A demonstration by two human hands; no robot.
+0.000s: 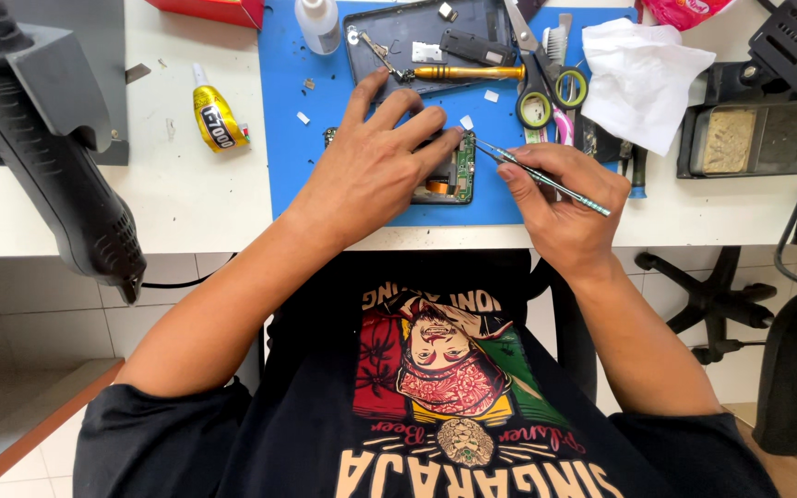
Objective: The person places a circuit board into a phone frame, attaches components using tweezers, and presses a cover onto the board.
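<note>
Matt blue rubbery mat [292,166], shiny metal tweezers [546,179], crumpled white paper tissue [643,78], glossy plastic-handled scissors [546,88].

- Bare blue mat [288,175] left of the opened phone [454,175] leaves passing room.
- Scissors [541,88], screwdriver [468,72] and back cover [398,32] crowd the far side.
- White tissue [643,78] blocks the right.

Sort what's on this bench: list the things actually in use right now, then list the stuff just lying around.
In use:
left hand, pressing down the opened device
right hand, holding tweezers
blue mat under the device

Lying about:
yellow-handled screwdriver
scissors
glue tube
white bottle
white tissue
dark back cover
heat gun
</note>
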